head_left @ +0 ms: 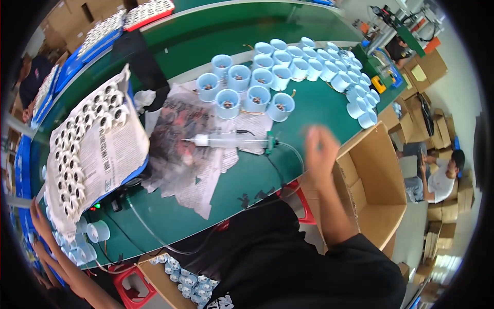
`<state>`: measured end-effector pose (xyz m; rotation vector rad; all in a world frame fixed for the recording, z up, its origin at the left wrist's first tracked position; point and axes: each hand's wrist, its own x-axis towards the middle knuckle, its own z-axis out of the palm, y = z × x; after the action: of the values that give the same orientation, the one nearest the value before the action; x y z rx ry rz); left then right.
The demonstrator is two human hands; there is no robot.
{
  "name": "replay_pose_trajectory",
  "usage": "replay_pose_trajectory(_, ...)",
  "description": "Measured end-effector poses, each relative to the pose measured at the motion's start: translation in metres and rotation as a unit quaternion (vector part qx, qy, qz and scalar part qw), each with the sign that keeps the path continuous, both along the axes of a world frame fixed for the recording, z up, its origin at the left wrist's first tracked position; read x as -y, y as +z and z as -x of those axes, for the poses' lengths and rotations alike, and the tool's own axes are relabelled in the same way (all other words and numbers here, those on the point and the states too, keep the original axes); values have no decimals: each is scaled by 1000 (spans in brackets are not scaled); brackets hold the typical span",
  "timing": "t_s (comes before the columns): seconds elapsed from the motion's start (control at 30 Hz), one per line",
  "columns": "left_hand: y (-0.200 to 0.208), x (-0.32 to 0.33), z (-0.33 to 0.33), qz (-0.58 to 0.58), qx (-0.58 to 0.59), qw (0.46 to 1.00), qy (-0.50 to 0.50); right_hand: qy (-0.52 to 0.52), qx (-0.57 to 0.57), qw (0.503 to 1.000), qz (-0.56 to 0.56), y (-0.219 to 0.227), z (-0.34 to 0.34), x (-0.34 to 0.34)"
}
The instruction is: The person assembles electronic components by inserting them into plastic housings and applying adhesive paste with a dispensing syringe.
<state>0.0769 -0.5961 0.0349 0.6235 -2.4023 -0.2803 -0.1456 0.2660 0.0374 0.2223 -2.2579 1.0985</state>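
- One clear syringe-like dispenser (231,140) with a white tip lies on the desk (324,103), nozzle pointing left, near the right hand and across crumpled newspaper (198,198).
- The right hand (321,152) is raised at the dispenser's tube end, blurred; its fingers look bent, but I cannot tell whether they grasp anything.
- A thin clear tube (296,149) runs from the dispenser's green-capped end toward the right hand and bends down.
- The left hand (46,234) is at the far left, fingers stretched out beside the paper-lined tray; I cannot tell whether it grips something.
- That tray (113,154) carries white round parts (67,170) with dark centres, in rows.
- Pale blue cups (227,104) stand in a large group beyond the dispenser, small parts visible inside the nearest; more blue cups (98,232) crowd the desk's left end.
- An open cardboard box (381,216) sits just off the desk's right edge.
- Below the near edge, another box (149,273) holds blue-and-white pieces (190,283), beside a red stool (118,286).
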Motion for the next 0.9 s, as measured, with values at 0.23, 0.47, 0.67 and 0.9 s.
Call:
replay_pose_trajectory(0.23, 37, -386, -6, -147, -71, 983, -88, -325, 179, 889, -267, 26, 55, -140)
replay_pose_trajectory(0.47, -6, -581, 58, -383, -114, 854, -332, -328, 254, 855, -311, 31, 54, -216)
replay_pose_trajectory(0.67, -30, -624, 67, -468, -116, 802, -354, -159, 256, 913, -274, 21, 62, -217)
replay_pose_trajectory(0.9, -31, -624, 73, -381, -79, 843, -373, -146, 257, 948, -117, 17, 76, -199)
